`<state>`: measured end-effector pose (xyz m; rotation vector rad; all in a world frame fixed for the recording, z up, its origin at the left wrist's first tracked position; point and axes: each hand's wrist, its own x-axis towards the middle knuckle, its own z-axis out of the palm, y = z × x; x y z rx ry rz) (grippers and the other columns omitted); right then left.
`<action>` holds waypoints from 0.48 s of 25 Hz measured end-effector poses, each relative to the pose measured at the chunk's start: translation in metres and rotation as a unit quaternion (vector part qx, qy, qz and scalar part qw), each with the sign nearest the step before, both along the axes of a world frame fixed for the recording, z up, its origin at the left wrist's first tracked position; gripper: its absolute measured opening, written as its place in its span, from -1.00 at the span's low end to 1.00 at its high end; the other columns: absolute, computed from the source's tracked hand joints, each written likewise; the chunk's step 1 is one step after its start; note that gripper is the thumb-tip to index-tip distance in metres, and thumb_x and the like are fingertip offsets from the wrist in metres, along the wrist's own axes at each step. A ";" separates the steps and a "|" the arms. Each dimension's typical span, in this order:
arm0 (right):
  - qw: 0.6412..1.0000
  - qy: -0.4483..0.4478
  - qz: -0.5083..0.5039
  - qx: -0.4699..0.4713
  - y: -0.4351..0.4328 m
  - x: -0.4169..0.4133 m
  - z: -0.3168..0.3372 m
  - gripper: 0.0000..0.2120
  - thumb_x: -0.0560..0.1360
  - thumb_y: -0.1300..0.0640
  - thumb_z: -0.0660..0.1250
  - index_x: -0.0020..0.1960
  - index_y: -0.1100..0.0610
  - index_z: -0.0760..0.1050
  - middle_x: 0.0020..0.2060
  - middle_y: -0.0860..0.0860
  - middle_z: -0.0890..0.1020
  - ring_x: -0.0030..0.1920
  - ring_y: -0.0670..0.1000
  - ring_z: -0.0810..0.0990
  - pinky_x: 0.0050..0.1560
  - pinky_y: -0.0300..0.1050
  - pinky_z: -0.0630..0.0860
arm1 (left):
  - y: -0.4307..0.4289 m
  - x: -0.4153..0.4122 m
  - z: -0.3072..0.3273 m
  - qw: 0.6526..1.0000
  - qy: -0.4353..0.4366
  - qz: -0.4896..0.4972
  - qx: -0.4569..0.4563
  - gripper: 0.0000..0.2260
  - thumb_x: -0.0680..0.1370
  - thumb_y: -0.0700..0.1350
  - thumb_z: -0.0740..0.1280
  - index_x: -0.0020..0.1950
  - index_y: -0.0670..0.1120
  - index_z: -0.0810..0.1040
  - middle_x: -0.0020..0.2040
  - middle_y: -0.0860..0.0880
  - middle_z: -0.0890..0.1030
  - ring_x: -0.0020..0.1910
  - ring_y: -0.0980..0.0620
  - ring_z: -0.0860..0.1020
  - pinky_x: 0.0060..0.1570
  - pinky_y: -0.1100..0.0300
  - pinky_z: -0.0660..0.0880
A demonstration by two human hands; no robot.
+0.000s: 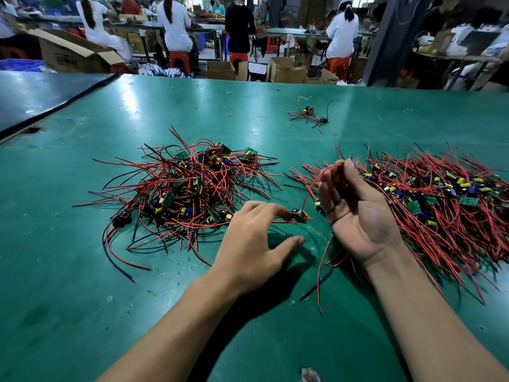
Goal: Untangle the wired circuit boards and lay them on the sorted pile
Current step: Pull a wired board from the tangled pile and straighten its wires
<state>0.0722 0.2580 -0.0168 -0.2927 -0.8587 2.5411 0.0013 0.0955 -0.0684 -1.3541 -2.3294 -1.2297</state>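
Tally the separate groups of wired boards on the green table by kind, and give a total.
Tangled heap: 1
Sorted pile: 1
Small stray cluster, far side: 1
Board held between the hands: 1
Total: 4

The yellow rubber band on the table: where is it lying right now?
In the head view the yellow rubber band lies alone on the green table, beyond the tangled pile and left of the small far cluster of wired boards.

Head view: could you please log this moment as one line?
left hand: pinching board | right hand: holding red wire | sorted pile: right
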 end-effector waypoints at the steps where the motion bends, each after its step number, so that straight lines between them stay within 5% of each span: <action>1: 1.000 0.001 0.014 -0.004 -0.002 0.000 0.001 -0.74 0.45 0.10 0.31 -0.32 0.13 0.68 -0.32 -0.01 0.71 -0.29 -0.10 0.71 -0.28 -0.25 0.63 | 0.001 0.000 0.000 1.000 -0.016 0.007 0.015 -0.67 0.44 0.10 0.44 0.11 -0.05 0.58 0.04 0.07 0.62 0.12 0.05 0.51 0.19 0.08 0.41; 8: 0.998 -0.010 0.044 0.037 -0.009 -0.003 -0.002 -0.78 0.45 0.09 0.31 -0.25 0.15 0.68 -0.27 0.03 0.71 -0.24 -0.05 0.73 -0.25 -0.21 0.65 | 0.002 0.004 0.003 0.997 0.002 -0.006 0.077 -0.79 0.49 -0.01 0.42 0.08 -0.05 0.61 -0.07 0.12 0.65 -0.04 0.11 0.56 0.03 0.14 0.48; 12: 0.981 -0.070 -0.002 0.181 -0.005 -0.004 -0.013 -0.78 0.40 -0.03 0.40 -0.06 0.09 0.58 -0.21 -0.02 0.68 -0.21 -0.06 0.68 -0.21 -0.21 0.61 | 0.002 0.005 0.008 0.986 -0.058 0.028 0.154 -0.88 0.51 -0.06 0.41 -0.03 -0.08 0.57 -0.15 0.12 0.63 -0.14 0.20 0.56 -0.05 0.35 0.43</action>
